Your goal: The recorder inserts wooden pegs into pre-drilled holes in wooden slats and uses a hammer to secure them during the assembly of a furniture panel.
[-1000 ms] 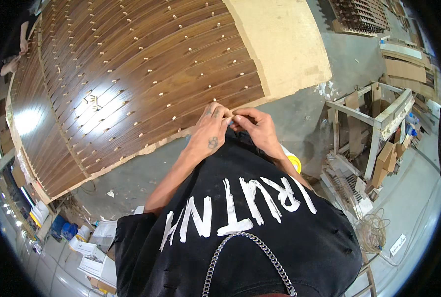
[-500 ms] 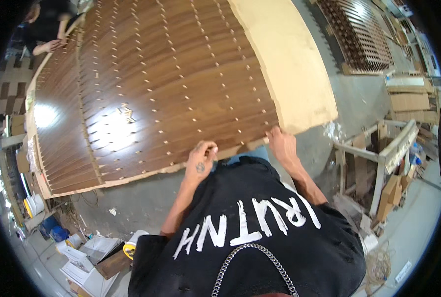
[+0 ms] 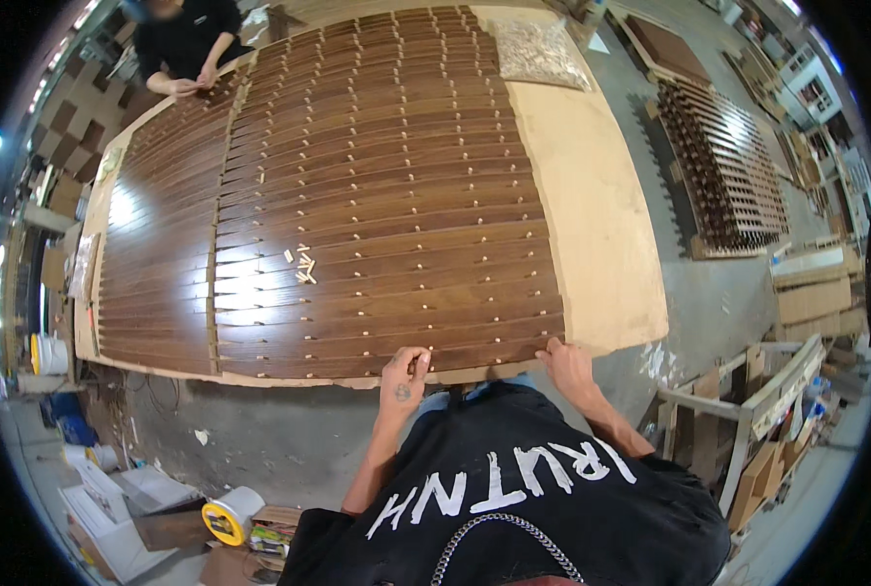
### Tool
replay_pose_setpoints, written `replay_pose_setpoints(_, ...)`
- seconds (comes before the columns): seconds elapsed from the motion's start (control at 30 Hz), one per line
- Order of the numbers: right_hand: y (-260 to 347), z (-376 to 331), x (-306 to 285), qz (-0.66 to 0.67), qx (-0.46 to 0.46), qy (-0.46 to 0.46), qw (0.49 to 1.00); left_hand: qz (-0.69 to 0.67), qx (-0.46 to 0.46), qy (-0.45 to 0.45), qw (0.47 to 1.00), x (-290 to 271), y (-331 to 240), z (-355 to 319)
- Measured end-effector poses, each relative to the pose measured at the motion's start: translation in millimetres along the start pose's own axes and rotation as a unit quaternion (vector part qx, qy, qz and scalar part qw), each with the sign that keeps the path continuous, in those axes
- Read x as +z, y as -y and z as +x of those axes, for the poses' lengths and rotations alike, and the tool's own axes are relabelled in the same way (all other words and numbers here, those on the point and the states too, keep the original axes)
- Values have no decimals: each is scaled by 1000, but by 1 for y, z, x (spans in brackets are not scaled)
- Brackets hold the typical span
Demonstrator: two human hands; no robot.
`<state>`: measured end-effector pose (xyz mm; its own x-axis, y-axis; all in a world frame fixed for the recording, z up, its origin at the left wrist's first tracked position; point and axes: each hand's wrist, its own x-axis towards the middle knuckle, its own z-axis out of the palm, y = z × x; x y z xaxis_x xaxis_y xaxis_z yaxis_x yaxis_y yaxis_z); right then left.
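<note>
Dark brown glossy planks (image 3: 377, 225) lie side by side across a large table, with rows of small pale wooden pegs (image 3: 419, 266) along them. My left hand (image 3: 403, 381) is at the table's near edge, thumb and fingers pinched together; whether a peg is between them is too small to tell. My right hand (image 3: 569, 371) is closed at the right end of the nearest plank, its fingertips touching around that corner. What they grip is hidden. Several loose pegs (image 3: 305, 266) lie in a small pile on the planks, left of the middle.
A pale board (image 3: 601, 225) forms the table's right side, with a clear bag of pegs (image 3: 543, 54) at its far end. Across the table, at far left, a person in black (image 3: 189, 44) works with both hands. A slatted stack (image 3: 719, 166) and wooden frame (image 3: 738, 400) stand right.
My view has lifted, so more of the far table, the bag and the other person show. Both my hands stay close to the same spots at the near edge.
</note>
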<state>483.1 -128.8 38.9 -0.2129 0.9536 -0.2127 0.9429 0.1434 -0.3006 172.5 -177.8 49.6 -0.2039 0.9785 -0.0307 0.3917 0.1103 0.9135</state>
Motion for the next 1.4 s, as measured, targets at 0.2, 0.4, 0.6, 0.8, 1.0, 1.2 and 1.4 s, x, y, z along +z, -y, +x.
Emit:
replay_pose_setpoints(0.2, -5, 11, 0, -45, -58, 67, 995, 26, -63, -81, 994, -5, 6, -15)
replay_pose_setpoints(0.4, -5, 6, -6, -54, -51, 92, 993, 24, -57, -72, 995, 15, -32, -17)
replay_pose_setpoints(0.6, 2, 8, -11, -51, -49, 89, 994, 8, -27, -82, 996, 25, -41, -17)
replay_pose_setpoints(0.8, 73, 50, -40, -15, -74, 34, 997, 20, -32, -83, 996, -6, -29, -7)
replay_pose_setpoints(1.0, 225, 145, 7, 122, -368, -21, 922, -39, -49, -150, 987, -63, 8, -18)
replay_pose_setpoints(1.2, 354, 237, 72, 39, -456, -43, 888, -27, -109, -198, 974, -149, 38, -33)
replay_pose_setpoints(1.4, 409, 260, 110, -118, -481, -87, 864, -76, -136, -278, 948, -206, 94, -53)
